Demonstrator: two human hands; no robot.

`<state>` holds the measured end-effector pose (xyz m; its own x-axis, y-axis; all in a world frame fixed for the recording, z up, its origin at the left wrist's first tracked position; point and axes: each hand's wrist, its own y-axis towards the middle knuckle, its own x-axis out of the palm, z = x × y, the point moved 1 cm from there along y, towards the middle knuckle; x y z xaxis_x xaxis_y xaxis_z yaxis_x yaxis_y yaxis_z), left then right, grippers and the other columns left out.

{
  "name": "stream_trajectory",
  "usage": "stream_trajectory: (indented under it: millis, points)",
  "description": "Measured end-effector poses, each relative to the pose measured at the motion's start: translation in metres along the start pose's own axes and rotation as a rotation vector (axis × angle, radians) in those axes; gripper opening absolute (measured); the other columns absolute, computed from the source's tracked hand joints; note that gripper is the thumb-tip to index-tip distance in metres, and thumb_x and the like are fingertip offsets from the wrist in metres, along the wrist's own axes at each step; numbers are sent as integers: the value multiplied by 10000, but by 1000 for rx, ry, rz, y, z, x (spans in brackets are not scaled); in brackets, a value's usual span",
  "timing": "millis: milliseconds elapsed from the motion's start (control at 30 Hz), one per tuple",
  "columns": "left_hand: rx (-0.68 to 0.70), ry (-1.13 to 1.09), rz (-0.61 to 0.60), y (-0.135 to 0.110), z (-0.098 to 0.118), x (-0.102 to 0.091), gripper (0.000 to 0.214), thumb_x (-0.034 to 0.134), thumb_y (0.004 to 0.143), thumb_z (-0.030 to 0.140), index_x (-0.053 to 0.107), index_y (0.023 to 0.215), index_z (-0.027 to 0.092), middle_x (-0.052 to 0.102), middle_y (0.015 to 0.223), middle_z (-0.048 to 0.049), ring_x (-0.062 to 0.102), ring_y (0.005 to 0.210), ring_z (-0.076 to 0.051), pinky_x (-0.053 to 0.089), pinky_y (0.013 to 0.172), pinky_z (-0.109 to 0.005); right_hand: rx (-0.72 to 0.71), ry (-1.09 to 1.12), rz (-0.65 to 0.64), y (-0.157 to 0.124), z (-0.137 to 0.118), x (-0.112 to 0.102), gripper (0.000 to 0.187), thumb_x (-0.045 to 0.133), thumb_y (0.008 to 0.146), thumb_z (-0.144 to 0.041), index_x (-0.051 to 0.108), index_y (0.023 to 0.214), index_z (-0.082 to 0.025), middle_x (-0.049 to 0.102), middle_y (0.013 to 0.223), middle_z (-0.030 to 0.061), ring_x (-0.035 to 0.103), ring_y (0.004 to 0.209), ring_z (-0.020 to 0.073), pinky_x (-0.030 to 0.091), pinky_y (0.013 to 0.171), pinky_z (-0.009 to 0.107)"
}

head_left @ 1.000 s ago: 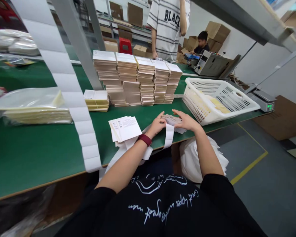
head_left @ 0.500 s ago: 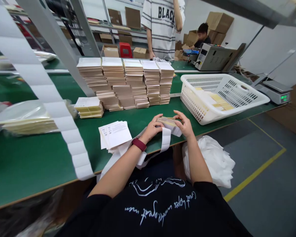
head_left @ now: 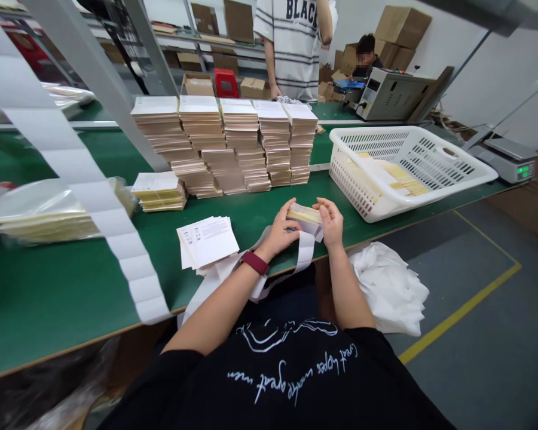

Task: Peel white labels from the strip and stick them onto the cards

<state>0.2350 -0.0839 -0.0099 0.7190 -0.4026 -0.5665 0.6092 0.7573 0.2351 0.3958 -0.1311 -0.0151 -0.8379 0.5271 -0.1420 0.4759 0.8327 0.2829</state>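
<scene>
Both hands are on it: the left hand (head_left: 278, 237) and the right hand (head_left: 330, 224) hold a small bundle of paper slips (head_left: 303, 215) up just above the counter (head_left: 49, 292), the fingers (head_left: 326, 210) clamped on it from either side. A white paper strip (head_left: 305, 251) drops from beneath the bundle and over the counter's edge. A red wristband (head_left: 254, 263) sits on the left wrist, right beside a loose pile of printed sheets (head_left: 207, 242) lying on the green surface. Farther out, tall stacks of cards (head_left: 224, 143) stand in a row, with a shorter stack (head_left: 159, 191) at their left end. To the right there's a white plastic basket (head_left: 407, 170) holding yellowish slips, and beyond it a digital scale (head_left: 509, 161). Over on the left, another long white strip (head_left: 116, 203) crosses the counter, next to a clear bag (head_left: 45, 218) of yellowish sheets. White plastic (head_left: 390, 289) is heaped on the floor, and across the counter, a person in a striped shirt (head_left: 293, 48) stands — hand down by the stacks.
</scene>
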Motion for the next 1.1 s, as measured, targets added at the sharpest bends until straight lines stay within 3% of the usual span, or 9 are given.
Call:
stream_trajectory:
  millis: [100, 267, 433, 500, 567, 667, 800, 967, 1100]
  points:
    - [39, 119, 41, -1, 1, 0, 106, 608, 716, 166, 700, 678, 203, 206, 1579, 86, 328, 1401, -217, 267, 1186, -342, -66, 34, -37, -4, 0, 3, 503, 396, 886, -542, 475, 1252, -206, 607, 1173, 105, 598, 1061, 216, 481, 957, 342]
    - [229, 302, 23, -6, 6, -3, 120, 603, 726, 163, 702, 666, 196, 157, 1595, 80, 285, 1397, -271, 241, 1196, -423, -144, 17, -66, -8, 8, 4, 571, 397, 869, -592, 451, 1282, -202, 539, 1286, 118, 564, 1156, 229, 467, 990, 344]
    - [76, 465, -25, -8, 6, -9, 158, 587, 762, 190, 738, 725, 220, 254, 1564, 63, 338, 1351, -303, 325, 1153, -477, -122, -84, -69, -11, 8, 5, 578, 421, 856, -588, 454, 1280, -196, 613, 1124, 105, 597, 1049, 217, 480, 947, 332]
    - [78, 538, -26, -11, 9, -10, 175, 579, 768, 175, 743, 740, 227, 284, 1552, 72, 253, 1413, -321, 293, 1173, -498, -130, -136, -62, -13, 5, 5, 552, 462, 844, -568, 474, 1263, -209, 632, 1063, 89, 602, 1004, 214, 480, 938, 335]
    - [169, 579, -2, -15, 15, -10, 200, 563, 772, 143, 741, 753, 232, 286, 1553, 90, 110, 1473, -332, 215, 1204, -529, -150, -183, -49, -13, 4, 5, 527, 465, 844, -558, 497, 1245, -219, 636, 1041, 80, 600, 1002, 216, 471, 951, 338]
    - [289, 548, -33, -18, 21, -8, 233, 532, 765, 104, 732, 739, 222, 315, 1542, 80, 63, 1484, -346, 138, 1215, -571, -192, -174, -18, -13, 5, 6, 549, 441, 851, -559, 475, 1277, -215, 608, 1112, 94, 584, 1073, 219, 459, 973, 330]
    - [190, 427, -72, -13, 14, -9, 195, 543, 748, 123, 714, 678, 183, 296, 1554, 30, 260, 1406, -355, 262, 1180, -539, -169, -75, 43, -11, 9, 7, 612, 369, 870, -552, 362, 1360, -185, 567, 1165, 124, 582, 1083, 217, 475, 938, 323]
    - [142, 236, -20, -7, 10, -3, 163, 570, 727, 119, 713, 701, 193, 128, 1599, 97, 178, 1440, -281, 247, 1209, -422, -132, -66, 13, -12, 12, 12, 626, 363, 877, -529, 281, 1407, -206, 580, 1086, 102, 585, 1033, 217, 469, 953, 346]
    - [159, 162, 1, -10, 12, 4, 165, 565, 742, 121, 715, 709, 180, 55, 1611, 87, 301, 1387, -265, 286, 1188, -412, -143, 28, -25, -16, 12, 5, 595, 364, 885, -514, 314, 1394, -210, 548, 1162, 108, 554, 1090, 228, 440, 1010, 377]
